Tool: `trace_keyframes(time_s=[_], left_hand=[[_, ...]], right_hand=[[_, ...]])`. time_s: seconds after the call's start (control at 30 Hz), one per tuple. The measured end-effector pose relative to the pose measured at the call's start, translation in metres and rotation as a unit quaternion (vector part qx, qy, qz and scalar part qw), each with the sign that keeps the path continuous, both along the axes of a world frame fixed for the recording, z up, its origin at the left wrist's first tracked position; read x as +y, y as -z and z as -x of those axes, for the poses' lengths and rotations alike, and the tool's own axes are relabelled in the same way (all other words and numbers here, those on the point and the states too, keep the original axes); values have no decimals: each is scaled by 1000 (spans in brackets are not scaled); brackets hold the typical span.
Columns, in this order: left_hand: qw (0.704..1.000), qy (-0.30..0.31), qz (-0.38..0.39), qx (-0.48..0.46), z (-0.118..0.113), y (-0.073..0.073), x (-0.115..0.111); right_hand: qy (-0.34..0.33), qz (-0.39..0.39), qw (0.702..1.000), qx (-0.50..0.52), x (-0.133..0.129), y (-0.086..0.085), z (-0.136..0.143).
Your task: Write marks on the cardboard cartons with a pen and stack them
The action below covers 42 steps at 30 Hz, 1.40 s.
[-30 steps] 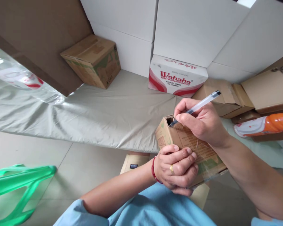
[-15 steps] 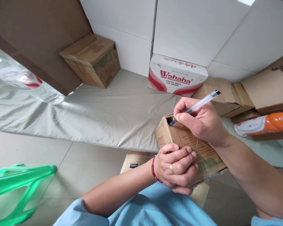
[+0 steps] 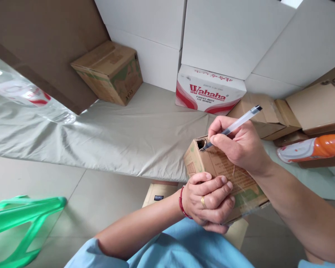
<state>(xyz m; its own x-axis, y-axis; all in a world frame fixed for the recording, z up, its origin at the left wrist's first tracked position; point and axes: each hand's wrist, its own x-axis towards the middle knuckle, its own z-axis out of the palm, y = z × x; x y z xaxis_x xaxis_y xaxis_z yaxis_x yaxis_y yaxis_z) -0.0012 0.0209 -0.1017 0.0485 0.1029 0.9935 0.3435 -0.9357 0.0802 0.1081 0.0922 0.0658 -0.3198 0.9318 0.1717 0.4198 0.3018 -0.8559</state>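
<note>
You have the cloth (image 3: 114, 141) spread across the middle of the frame, with the white box (image 3: 209, 91) at its back, above and right of centre. Below it, right of centre, your carton (image 3: 246, 190) sits tilted over the cloth's near edge, close to your body, probably so both hands can work on it; what bears its weight is hidden. Your left hand (image 3: 209, 201) clamps its near side, fingers bent and pressed together, likely to steady it. Your right hand (image 3: 237, 145) pinches the pen (image 3: 241, 121) low, between thumb and fingers, which should give close control. Its tip meets the right edge of the hole (image 3: 200, 144) in the carton's corner.
</note>
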Motion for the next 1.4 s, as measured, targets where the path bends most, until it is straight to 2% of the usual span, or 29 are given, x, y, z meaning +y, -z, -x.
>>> trace_keyframes(time_s=[0.27, 0.5, 0.63, 0.83, 1.0, 1.23, 1.4], left_hand=[[1000, -12, -6, 3, -2, 1, 1], [1000, 19, -3, -13, 0, -8, 2], [1000, 10, -12, -12, 1, -12, 4], [1000, 4, -10, -11, 1, -12, 3], [1000, -1, -6, -1, 2, -10, 2], [1000, 0, -5, 0, 2, -10, 2], [1000, 5, -10, -11, 2, -13, 4]], right_hand=[[43, 8, 999, 2, 0, 0, -1], [93, -22, 995, 25, 4, 5, -2], [82, -27, 996, 26, 4, 7, -2], [22, -17, 999, 16, 4, 6, -1], [15, -8, 1000, 5, 5, 7, 0], [86, -37, 996, 7, 6, 8, -1], [89, -18, 996, 7, 5, 7, -2]])
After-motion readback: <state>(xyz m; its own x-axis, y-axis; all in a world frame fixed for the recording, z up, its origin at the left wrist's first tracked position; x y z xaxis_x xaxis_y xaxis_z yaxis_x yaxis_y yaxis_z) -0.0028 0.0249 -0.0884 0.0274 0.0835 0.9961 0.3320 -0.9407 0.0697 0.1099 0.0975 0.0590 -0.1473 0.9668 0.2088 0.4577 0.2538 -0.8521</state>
